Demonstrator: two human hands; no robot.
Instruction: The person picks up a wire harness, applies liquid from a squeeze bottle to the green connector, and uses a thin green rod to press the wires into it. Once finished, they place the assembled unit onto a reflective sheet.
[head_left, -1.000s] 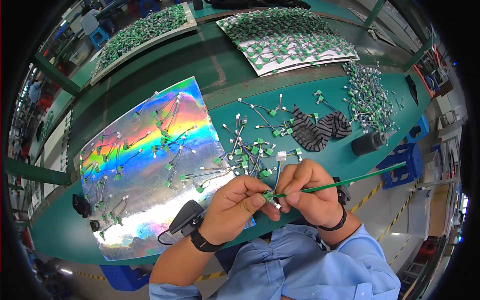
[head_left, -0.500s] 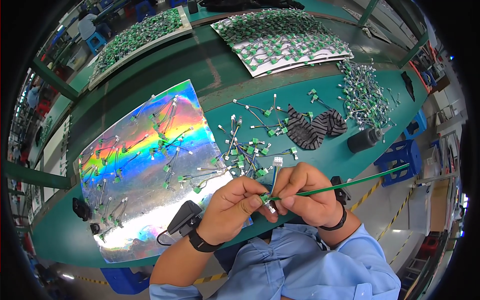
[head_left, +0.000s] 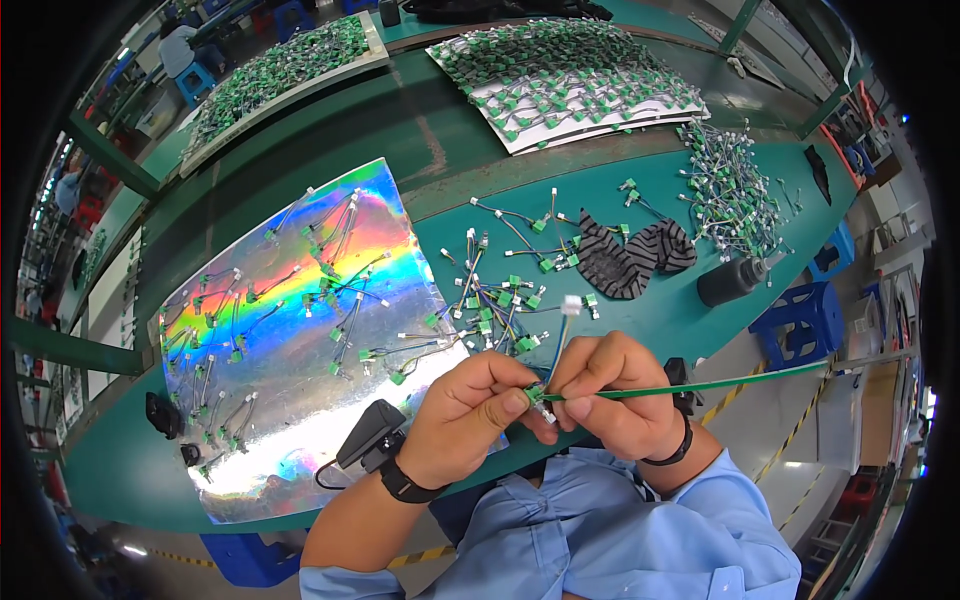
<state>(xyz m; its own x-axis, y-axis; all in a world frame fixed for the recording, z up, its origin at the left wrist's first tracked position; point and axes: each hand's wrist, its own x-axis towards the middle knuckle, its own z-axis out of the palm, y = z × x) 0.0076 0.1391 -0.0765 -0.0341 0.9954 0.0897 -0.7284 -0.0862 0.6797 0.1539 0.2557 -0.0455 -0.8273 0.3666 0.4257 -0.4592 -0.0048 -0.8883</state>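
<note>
Close to my body, both hands meet over the front of the bench. My left hand (head_left: 465, 412) pinches a small wired circuit board (head_left: 534, 394), green with a silvery part pointing down. Its thin wires rise between the hands to a white plug (head_left: 571, 304). A long, narrow green strip (head_left: 735, 382) is pinched between the thumb and fingers of my right hand (head_left: 632, 405). The strip's near end touches or lies very close to the board; the fingers partly cover that spot. Its other end reaches far out to the right.
Beyond my hands lies a loose pile of wired boards (head_left: 505, 305). At left is a shiny rainbow sheet (head_left: 285, 400) with more of them. A striped cloth (head_left: 625, 265), a dark bottle (head_left: 728, 283) and a heap of wired boards (head_left: 735, 190) sit at right. Loaded white boards (head_left: 545, 138) stand behind.
The strip's outer end has dropped lower and swung slightly outward. The white plug has shifted up and to the right. Both hands keep their pinch.
</note>
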